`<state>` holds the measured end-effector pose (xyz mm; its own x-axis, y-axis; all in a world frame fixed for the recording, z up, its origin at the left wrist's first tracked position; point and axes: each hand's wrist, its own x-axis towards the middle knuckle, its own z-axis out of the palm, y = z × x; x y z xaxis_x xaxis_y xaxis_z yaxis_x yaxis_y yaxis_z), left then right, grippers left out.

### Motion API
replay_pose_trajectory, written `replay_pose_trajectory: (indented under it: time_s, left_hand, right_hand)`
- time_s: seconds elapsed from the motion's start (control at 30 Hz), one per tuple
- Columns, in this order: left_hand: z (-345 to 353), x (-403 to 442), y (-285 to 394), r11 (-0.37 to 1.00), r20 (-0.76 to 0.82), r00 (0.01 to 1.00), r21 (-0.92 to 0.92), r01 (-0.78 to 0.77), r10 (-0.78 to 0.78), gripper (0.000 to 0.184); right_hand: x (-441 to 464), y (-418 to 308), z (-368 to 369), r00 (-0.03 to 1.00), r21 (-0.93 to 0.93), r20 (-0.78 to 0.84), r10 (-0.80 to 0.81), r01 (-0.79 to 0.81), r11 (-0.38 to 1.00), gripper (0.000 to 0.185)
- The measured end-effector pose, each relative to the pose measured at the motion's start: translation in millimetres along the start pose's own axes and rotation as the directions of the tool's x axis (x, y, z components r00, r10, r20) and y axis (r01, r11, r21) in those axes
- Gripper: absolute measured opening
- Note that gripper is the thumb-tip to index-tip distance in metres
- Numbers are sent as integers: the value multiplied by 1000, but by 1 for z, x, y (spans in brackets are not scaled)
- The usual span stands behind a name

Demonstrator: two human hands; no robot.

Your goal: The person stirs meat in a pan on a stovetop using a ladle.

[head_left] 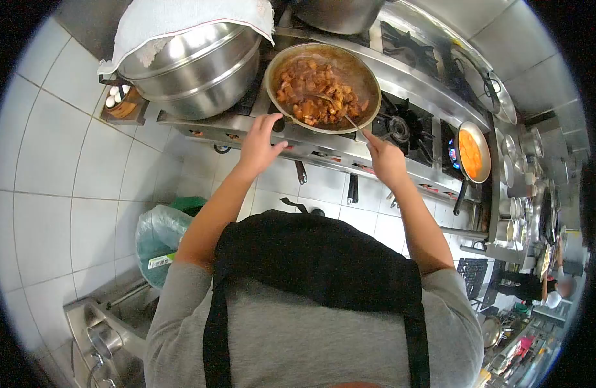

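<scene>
A wide pan (373,71) holding browned chunks of food in sauce (314,87) sits on the stove. My right hand (386,158) is closed round the handle of a metal spoon (353,121), whose head lies among the chunks. At the pan's near left edge is my left hand (260,143), its fingers bent toward the pan's dark handle (279,124); the thumb stands apart from them. Whether those fingers touch the handle is hard to tell.
Left of the pan stands a large steel pot (201,77) under a white cloth (181,19). A skillet with orange food (469,154) sits over a blue flame at right. Eggs (115,97) are at far left. Another person (524,284) stands far right.
</scene>
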<state>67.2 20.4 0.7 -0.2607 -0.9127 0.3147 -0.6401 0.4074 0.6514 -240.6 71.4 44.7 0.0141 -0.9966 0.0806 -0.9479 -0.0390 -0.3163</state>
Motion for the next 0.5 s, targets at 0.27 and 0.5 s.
replay_pose_trajectory:
  time_s: [0.27, 0.5]
  left_hand:
    - [5, 20, -6, 999, 16, 999, 28, -38, 38, 44]
    - [0, 25, -9, 999, 10, 999, 2, -37, 37, 40]
  right_hand:
    - [-47, -40, -7, 980, 81, 150, 131, -144, 986, 34]
    - [25, -26, 52, 942, -209, 107, 317, -291, 934, 33]
